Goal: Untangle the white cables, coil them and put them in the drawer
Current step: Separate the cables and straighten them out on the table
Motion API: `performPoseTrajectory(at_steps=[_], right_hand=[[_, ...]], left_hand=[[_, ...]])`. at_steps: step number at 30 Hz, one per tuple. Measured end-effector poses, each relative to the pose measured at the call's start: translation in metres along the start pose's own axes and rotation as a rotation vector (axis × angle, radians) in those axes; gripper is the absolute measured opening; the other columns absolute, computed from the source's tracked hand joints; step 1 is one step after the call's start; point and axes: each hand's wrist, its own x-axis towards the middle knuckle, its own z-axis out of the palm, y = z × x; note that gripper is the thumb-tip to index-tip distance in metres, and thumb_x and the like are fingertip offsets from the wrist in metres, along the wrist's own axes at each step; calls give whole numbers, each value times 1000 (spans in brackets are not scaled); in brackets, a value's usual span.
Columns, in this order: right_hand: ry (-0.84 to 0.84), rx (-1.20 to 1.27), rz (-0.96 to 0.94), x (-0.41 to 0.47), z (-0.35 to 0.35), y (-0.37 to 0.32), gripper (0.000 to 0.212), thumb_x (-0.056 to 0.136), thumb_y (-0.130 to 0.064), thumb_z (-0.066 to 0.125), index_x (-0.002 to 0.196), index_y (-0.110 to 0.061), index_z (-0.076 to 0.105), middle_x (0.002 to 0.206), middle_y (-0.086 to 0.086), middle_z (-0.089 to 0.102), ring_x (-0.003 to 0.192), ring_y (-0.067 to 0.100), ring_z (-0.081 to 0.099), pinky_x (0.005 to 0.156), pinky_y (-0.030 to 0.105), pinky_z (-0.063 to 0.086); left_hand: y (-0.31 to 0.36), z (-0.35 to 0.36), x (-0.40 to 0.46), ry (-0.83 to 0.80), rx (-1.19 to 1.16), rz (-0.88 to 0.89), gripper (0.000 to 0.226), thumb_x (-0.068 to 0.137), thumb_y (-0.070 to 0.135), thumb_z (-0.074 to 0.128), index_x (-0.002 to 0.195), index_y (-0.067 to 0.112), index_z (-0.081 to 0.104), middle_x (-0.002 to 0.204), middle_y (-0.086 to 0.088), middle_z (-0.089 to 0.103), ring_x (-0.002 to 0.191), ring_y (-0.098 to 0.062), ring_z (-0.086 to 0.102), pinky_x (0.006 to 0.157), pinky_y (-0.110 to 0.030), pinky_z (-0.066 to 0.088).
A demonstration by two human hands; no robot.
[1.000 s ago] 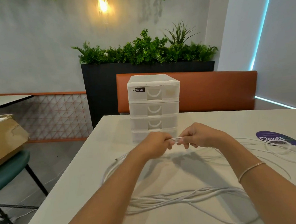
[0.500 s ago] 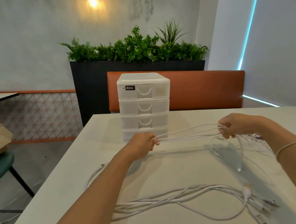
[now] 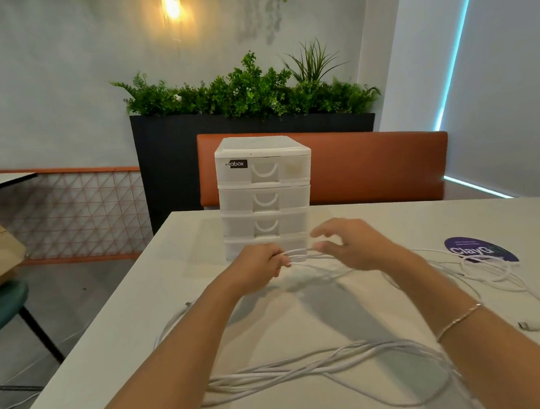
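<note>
From the head camera I see my left hand [image 3: 260, 267] curled tight round a bundle of white cables [image 3: 301, 255], just at 6 o'clock of the drawer unit [image 3: 264, 192]. My right hand [image 3: 351, 246] sits at 3 o'clock of the left, fingers spread and loosely bent, fingertips at the strands (whether they pinch, I cannot tell). More cable loops lie on the table [image 3: 137, 335] at 6 o'clock of both hands, and trail past a purple sticker [image 3: 476, 249] at 3 o'clock. All drawers look closed.
</note>
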Motion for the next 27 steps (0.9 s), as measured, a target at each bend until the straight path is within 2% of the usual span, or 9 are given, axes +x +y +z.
performPoseTrajectory(at_steps=[2, 4, 6, 8, 13, 16, 21, 23, 27], right_hand=[[-122, 54, -1, 7, 14, -19, 34, 96, -36, 47, 123, -18, 58, 124, -1, 59, 115, 17, 52, 90, 23, 34], [-219, 137, 15, 11, 21, -20, 27, 96, -37, 45, 101, -19, 65, 95, -2, 65, 91, 14, 58, 75, 23, 39], [-226, 241, 36, 11, 22, -16, 30, 96, -33, 48, 75, -16, 62, 67, -3, 59, 63, 9, 53, 61, 20, 38], [-180, 297, 56, 11, 21, -14, 37, 94, -32, 52, 60, -18, 55, 56, -6, 50, 50, 6, 42, 54, 19, 33], [-224, 452, 93, 9, 17, -8, 39, 94, -34, 53, 60, -15, 59, 55, -8, 50, 57, 11, 38, 63, 23, 34], [-334, 475, 85, 3, 15, -7, 36, 93, -29, 56, 60, -29, 70, 67, -7, 59, 66, 11, 45, 72, 25, 39], [-148, 421, 74, 9, 19, -4, 19, 91, -26, 58, 80, -22, 73, 65, -9, 65, 59, 2, 54, 61, 13, 39], [-75, 385, 54, 11, 20, -6, 22, 92, -25, 57, 73, -28, 69, 66, -11, 63, 58, 3, 52, 55, 8, 37], [-123, 257, 43, 15, 22, -7, 21, 93, -27, 55, 77, -25, 68, 65, -12, 55, 60, 5, 45, 56, 14, 35]], left_hand=[[-2, -1, -2, -34, -39, 13, 33, 97, 24, 47, 64, 23, 51, 71, 8, 51, 63, -6, 43, 58, -17, 31], [-5, -3, -4, -91, -145, 13, 20, 96, 25, 49, 78, 23, 59, 74, 10, 55, 63, -4, 43, 62, -18, 34], [-8, -7, -5, -151, -218, 13, 14, 95, 23, 52, 86, 20, 63, 72, 9, 54, 61, -5, 42, 61, -17, 34], [-10, -11, -4, -177, -270, 14, 10, 91, 18, 58, 88, 16, 68, 72, 4, 56, 60, -5, 43, 61, -19, 36], [-16, -16, -2, -107, -424, -34, 13, 85, 6, 64, 94, 8, 72, 82, -4, 70, 62, -6, 57, 59, -17, 45], [-17, -17, -2, -79, -445, -57, 12, 86, 5, 63, 92, 9, 73, 74, 1, 70, 61, -6, 60, 61, -16, 49], [-14, -15, -2, -163, -449, -56, 11, 88, 5, 61, 88, 9, 72, 69, 4, 70, 58, -5, 61, 63, -17, 51], [-13, -15, -1, -167, -444, -48, 10, 87, 5, 62, 88, 7, 72, 69, 4, 70, 57, -4, 59, 60, -17, 48], [-16, -11, 3, -44, -313, -62, 13, 87, 9, 62, 82, 17, 72, 70, 7, 68, 58, -3, 55, 61, -18, 44]])
